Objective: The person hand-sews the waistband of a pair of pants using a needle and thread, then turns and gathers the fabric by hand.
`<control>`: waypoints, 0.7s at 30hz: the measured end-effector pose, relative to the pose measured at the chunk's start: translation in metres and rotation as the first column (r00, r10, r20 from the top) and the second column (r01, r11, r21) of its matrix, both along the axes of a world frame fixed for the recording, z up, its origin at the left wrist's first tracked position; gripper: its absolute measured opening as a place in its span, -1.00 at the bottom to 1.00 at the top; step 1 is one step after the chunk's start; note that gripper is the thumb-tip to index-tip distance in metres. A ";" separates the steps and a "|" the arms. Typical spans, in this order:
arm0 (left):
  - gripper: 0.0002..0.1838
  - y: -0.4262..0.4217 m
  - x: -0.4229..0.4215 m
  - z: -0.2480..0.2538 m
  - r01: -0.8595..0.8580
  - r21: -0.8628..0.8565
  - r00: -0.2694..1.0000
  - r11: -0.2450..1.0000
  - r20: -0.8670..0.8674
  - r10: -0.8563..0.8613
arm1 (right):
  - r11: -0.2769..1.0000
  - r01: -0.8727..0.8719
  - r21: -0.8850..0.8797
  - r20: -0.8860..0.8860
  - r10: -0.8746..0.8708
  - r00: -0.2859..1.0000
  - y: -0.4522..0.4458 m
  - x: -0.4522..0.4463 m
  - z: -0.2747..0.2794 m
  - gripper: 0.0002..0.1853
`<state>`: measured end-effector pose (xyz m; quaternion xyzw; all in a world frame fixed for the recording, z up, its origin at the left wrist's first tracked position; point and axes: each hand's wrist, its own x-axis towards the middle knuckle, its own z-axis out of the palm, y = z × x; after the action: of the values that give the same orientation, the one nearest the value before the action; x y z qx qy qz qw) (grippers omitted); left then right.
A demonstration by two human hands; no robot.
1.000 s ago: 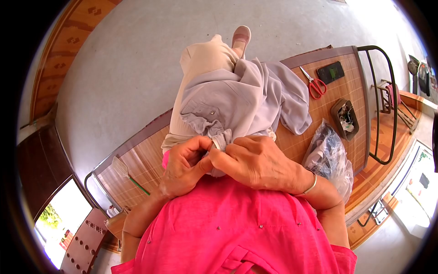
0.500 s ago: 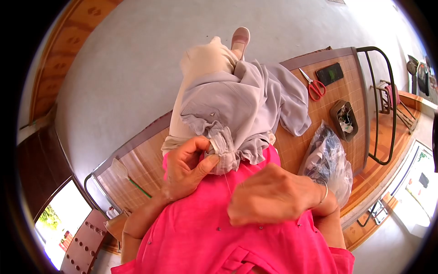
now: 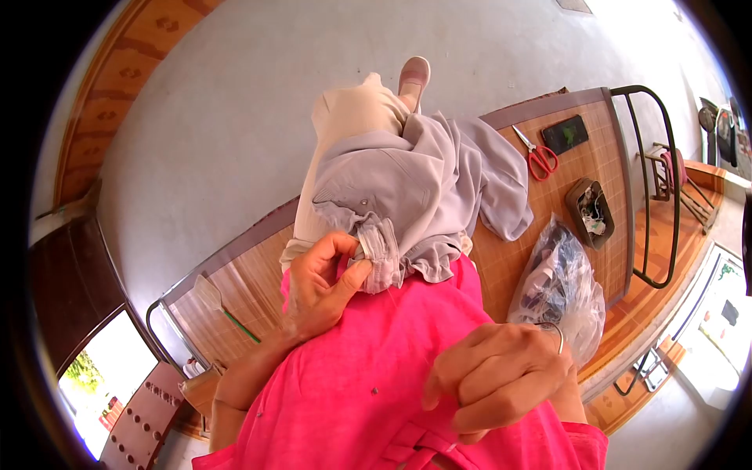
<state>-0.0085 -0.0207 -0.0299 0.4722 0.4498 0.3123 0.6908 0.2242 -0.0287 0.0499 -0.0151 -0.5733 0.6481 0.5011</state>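
Note:
A grey garment [image 3: 384, 168] with a gathered, ruffled elastic edge lies across the lap. My left hand [image 3: 325, 282] pinches that gathered edge [image 3: 380, 252] between thumb and fingers, just above the pink top [image 3: 352, 352]. To the right and lower, my right hand [image 3: 497, 376] is held over the pink top, apart from the garment, its fingers curled in. Whatever sits between those fingertips is hidden. A very faint thin thread seems to run down from the gathered edge.
On the bench [image 3: 501, 270] to the right are red-handled scissors [image 3: 540, 159], a phone [image 3: 565, 134], a small box of odds and ends [image 3: 589, 211] and a clear plastic bag [image 3: 558, 286]. A fly swatter [image 3: 219, 301] lies at left. A metal rail [image 3: 675, 188] bounds the bench's right end.
My right hand has moved right and down, away from the garment, and its knuckles have turned. My left hand keeps its pinch on the gathered edge.

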 end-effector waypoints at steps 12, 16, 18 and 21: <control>-0.81 0.005 -0.002 0.007 0.034 -0.099 0.987 0.995 0.159 -0.018 | 0.765 0.628 0.141 0.775 -0.480 0.411 0.000 -0.011 -0.058 -0.59; -0.76 0.013 -0.003 0.012 0.108 -0.055 0.979 0.993 0.177 -0.096 | 0.805 0.583 0.112 0.834 -0.395 0.385 -0.001 -0.017 -0.060 -0.62; -0.71 0.018 -0.008 0.010 0.162 0.012 0.978 0.987 0.129 -0.162 | 0.826 0.559 0.068 0.828 -0.359 0.431 -0.002 -0.017 -0.067 -0.61; -0.60 0.035 -0.016 0.004 0.213 0.209 0.977 0.954 -0.032 -0.211 | 0.812 0.564 0.150 0.775 -0.451 0.442 0.000 -0.016 -0.064 -0.63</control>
<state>-0.0247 0.0144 -0.0257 0.5898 0.3639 0.2806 0.6640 0.2082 -0.0291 -0.0139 -0.4991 -0.6565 0.4292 0.3683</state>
